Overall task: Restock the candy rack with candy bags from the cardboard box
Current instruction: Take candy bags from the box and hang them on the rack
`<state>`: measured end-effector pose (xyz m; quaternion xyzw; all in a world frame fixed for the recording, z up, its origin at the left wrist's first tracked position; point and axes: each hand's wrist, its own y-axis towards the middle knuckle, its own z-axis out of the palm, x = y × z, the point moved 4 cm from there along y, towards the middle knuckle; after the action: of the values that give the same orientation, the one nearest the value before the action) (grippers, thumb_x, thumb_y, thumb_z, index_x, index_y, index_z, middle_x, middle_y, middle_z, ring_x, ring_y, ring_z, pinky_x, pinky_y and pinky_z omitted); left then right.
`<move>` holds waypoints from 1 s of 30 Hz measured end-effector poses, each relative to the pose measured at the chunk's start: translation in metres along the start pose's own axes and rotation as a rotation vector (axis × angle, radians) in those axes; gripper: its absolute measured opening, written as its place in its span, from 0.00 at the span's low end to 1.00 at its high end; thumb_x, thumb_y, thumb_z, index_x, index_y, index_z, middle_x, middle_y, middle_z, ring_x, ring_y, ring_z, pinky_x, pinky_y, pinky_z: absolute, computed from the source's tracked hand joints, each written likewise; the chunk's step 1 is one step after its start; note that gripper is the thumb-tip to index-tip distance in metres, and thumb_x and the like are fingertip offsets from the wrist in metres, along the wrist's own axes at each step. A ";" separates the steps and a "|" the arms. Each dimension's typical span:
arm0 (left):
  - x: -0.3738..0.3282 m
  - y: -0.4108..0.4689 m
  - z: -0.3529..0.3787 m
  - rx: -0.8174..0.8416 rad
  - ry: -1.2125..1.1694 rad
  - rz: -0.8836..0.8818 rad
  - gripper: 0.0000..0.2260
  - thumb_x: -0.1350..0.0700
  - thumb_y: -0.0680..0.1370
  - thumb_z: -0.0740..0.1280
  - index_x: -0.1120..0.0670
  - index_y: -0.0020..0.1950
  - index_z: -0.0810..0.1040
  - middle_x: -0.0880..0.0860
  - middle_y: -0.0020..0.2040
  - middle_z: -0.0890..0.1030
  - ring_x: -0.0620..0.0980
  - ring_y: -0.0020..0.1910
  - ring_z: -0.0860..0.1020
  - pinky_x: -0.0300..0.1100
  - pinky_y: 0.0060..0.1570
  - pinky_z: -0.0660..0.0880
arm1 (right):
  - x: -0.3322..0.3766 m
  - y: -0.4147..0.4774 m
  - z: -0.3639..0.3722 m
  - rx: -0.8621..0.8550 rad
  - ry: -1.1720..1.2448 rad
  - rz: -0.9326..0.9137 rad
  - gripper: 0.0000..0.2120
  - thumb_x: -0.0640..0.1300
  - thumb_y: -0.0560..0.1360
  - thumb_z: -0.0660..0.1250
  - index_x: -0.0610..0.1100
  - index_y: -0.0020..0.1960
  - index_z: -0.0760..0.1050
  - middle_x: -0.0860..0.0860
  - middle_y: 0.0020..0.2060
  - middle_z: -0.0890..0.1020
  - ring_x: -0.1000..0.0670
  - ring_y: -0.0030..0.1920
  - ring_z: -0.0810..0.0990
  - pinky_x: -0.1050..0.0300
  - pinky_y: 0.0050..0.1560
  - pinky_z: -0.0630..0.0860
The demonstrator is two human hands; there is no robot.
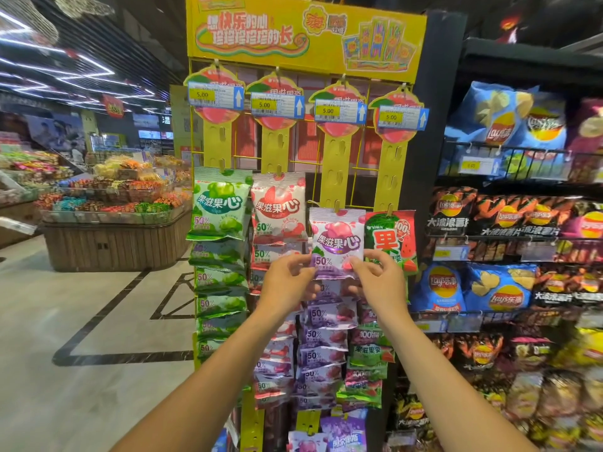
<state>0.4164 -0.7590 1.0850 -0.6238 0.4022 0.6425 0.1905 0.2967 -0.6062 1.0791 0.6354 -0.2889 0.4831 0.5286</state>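
Two hands meet at one purple candy bag (336, 243) on the yellow candy rack (388, 37). Far to the left of the left hand stands a wooden bin (111, 246) heaped with loose sweets. Nearer, a column of green bags (220, 207) hangs up and to the left of that hand, and a column of white bags (279, 207) hangs just above it. The left hand (287, 282) pinches the purple bag's lower left corner; the right hand (380, 282) pinches its lower right corner. The bag's top edge sits at a clip on the third yellow strip (334, 164), above both hands. Just right of the right hand hangs a watermelon bag (393, 238). Further right are shelves of chip bags (499, 285).
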 end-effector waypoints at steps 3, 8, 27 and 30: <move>0.005 0.001 -0.001 -0.014 0.011 -0.010 0.10 0.63 0.83 0.68 0.59 0.64 0.80 0.56 0.48 0.86 0.52 0.39 0.87 0.40 0.36 0.81 | -0.003 -0.001 0.000 -0.011 -0.040 -0.013 0.14 0.48 0.79 0.72 0.47 0.63 0.76 0.49 0.50 0.86 0.54 0.47 0.86 0.54 0.41 0.86; 0.008 0.002 -0.001 -0.020 0.033 -0.003 0.07 0.63 0.83 0.68 0.57 0.60 0.79 0.57 0.45 0.84 0.50 0.36 0.86 0.39 0.35 0.79 | -0.003 -0.001 0.002 -0.028 -0.079 -0.010 0.15 0.48 0.79 0.72 0.47 0.64 0.76 0.48 0.51 0.86 0.53 0.48 0.86 0.51 0.42 0.86; 0.004 -0.024 -0.017 0.161 0.695 0.399 0.20 0.48 0.83 0.68 0.46 0.74 0.73 0.47 0.65 0.77 0.45 0.56 0.80 0.45 0.52 0.79 | 0.016 -0.036 -0.004 -0.047 -0.598 -0.099 0.22 0.55 0.79 0.68 0.53 0.71 0.71 0.55 0.66 0.75 0.50 0.57 0.81 0.44 0.59 0.80; 0.010 -0.036 -0.001 0.182 0.893 0.519 0.21 0.45 0.83 0.65 0.45 0.76 0.70 0.48 0.73 0.73 0.52 0.68 0.75 0.50 0.57 0.80 | 0.016 -0.048 -0.022 -0.022 -0.696 -0.145 0.20 0.54 0.81 0.67 0.53 0.71 0.71 0.54 0.67 0.72 0.60 0.46 0.81 0.52 0.52 0.81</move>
<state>0.4424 -0.7403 1.0658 -0.6977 0.6398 0.3024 -0.1116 0.3386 -0.5699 1.0746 0.7750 -0.4113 0.1957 0.4381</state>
